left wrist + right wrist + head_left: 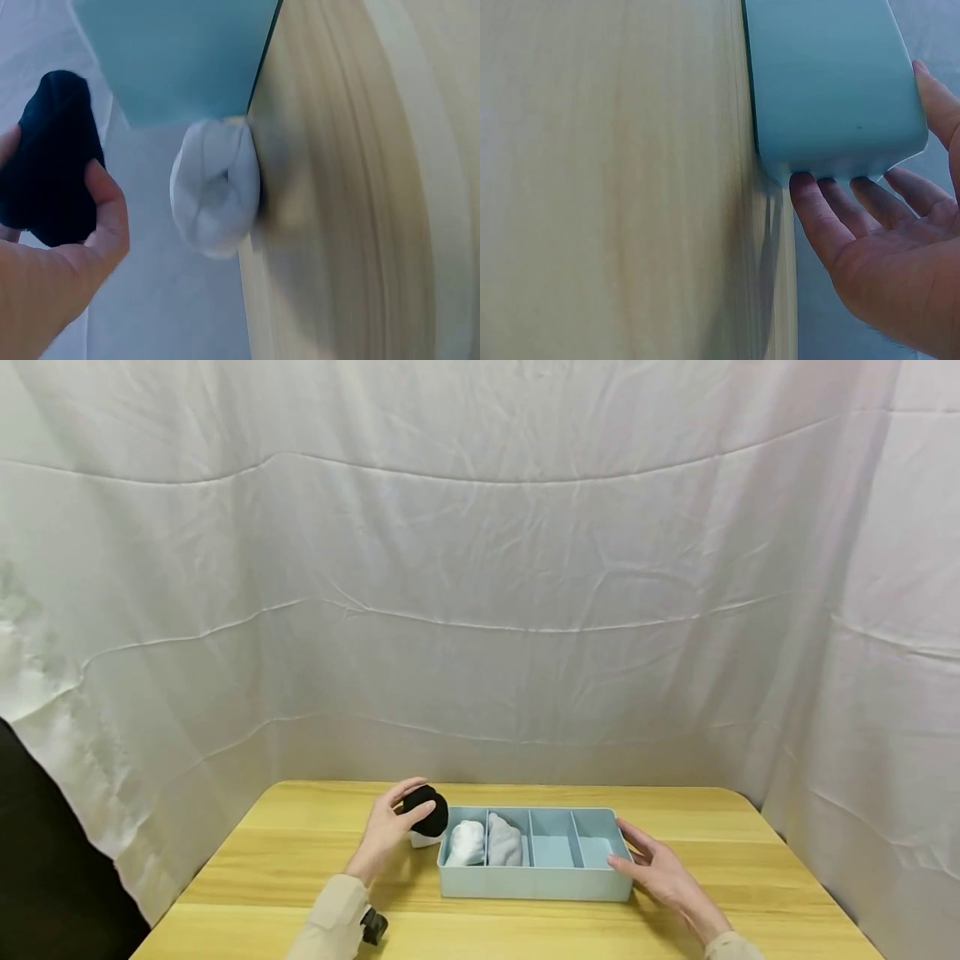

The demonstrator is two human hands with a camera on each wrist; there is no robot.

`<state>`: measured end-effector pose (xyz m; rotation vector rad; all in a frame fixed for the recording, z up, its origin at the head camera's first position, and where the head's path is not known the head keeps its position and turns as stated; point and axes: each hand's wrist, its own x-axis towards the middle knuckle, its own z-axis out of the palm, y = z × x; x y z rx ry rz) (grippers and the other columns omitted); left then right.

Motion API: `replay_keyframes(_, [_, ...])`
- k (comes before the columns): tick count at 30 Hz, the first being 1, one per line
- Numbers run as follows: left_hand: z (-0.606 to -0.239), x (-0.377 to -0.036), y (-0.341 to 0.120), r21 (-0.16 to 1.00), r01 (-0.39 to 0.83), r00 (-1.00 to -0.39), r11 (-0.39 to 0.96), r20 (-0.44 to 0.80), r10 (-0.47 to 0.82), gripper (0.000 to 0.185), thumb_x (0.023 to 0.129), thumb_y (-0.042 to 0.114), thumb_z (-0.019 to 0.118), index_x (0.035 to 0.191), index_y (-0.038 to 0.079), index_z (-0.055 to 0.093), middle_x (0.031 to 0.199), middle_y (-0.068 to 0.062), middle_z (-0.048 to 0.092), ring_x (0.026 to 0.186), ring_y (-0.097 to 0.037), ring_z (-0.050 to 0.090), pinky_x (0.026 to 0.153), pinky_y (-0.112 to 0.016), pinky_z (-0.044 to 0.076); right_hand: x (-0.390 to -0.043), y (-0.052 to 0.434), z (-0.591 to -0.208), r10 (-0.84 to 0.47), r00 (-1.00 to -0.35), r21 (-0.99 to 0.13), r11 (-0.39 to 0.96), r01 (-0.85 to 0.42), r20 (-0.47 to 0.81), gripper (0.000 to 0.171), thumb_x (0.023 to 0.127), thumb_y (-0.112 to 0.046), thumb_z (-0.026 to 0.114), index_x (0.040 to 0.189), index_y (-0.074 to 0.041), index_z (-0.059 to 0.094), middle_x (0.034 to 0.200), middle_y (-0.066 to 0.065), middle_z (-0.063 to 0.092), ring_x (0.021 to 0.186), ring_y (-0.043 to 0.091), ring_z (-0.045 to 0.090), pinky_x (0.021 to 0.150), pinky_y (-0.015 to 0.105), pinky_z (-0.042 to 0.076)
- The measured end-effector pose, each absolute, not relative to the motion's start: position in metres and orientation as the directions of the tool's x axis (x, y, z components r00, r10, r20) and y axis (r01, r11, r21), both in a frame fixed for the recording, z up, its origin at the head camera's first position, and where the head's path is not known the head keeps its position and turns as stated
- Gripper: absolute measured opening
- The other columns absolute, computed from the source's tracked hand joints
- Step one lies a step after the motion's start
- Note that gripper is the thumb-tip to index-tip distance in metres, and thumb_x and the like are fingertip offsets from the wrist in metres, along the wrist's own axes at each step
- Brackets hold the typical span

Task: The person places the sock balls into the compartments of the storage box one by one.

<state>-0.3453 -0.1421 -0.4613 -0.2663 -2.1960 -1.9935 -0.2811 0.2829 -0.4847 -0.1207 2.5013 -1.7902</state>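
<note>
Light is soft, even and bright throughout, diffused by the pale curtain (480, 568), with no glare. Shadows are faint: a dim one lies under the blue tray (536, 883) on the surface (300, 860), a darker one beside it in the right wrist view. The head view is sharp. Both wrist views are blurred, with the wood grain smeared into streaks.

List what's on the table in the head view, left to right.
Left hand → black sock → white sock → grey sock → empty tray compartments → right hand.
</note>
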Motion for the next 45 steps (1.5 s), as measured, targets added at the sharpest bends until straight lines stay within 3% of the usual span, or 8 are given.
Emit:
replay_keyframes(8, [-0.461, -0.339, -0.124, 0.97, 0.244, -0.967, 0.009, 0.243, 0.071, 0.044, 0.082, 0.016, 0.08, 0.125, 0.014, 0.067, 0.129, -0.014, 0.062, 0.101, -0.025, 0.067, 0.081, -0.03, 0.057, -0.281, 0.281, -0.485, -0.103, -0.995, -0.939, 0.343, -0.02, -0.016, 0.079, 0.092, -0.023, 0.07, 0.155, -0.004, 0.025, 0.161, 0.021, 0.018, 0.14, 0.045, 0.032, 0.111, 0.051, 0.035])
replay_keyframes(21, [-0.467, -0.337, -0.107, 0.956, 0.288, -0.951, 0.062, 0.278, 0.138, 0.053, 0.081, 0.013, 0.081, 0.13, 0.014, 0.063, 0.13, -0.014, 0.062, 0.101, -0.023, 0.066, 0.079, -0.028, 0.056, -0.282, 0.279, -0.485, -0.115, -0.993, -0.94, 0.341, -0.03, -0.01, 0.078, 0.093, -0.023, 0.069, 0.155, -0.004, 0.025, 0.161, 0.022, 0.018, 0.14, 0.046, 0.032, 0.111, 0.051, 0.036])
replay_keyframes(33, [-0.467, -0.335, -0.093, 0.954, 0.299, -0.943, 0.032, 0.29, 0.165, 0.058, 0.08, 0.012, 0.081, 0.134, 0.02, 0.06, 0.139, -0.014, 0.055, 0.101, -0.025, 0.068, 0.078, -0.025, 0.055, -0.282, 0.279, -0.486, -0.121, -0.993, -0.94, 0.341, -0.032, -0.01, 0.079, 0.093, -0.023, 0.069, 0.155, -0.003, 0.024, 0.16, 0.022, 0.019, 0.14, 0.046, 0.032, 0.11, 0.051, 0.037])
replay_keyframes(45, [-0.467, -0.332, -0.073, 0.945, 0.326, -0.917, 0.018, 0.311, 0.25, 0.06, 0.083, 0.015, 0.079, 0.139, 0.018, 0.057, 0.14, -0.014, 0.056, 0.107, -0.022, 0.066, 0.083, -0.024, 0.055, -0.283, 0.278, -0.487, -0.114, -0.993, -0.936, 0.352, -0.022, -0.019, 0.079, 0.093, -0.023, 0.069, 0.155, -0.003, 0.024, 0.16, 0.023, 0.018, 0.14, 0.047, 0.031, 0.11, 0.051, 0.036])
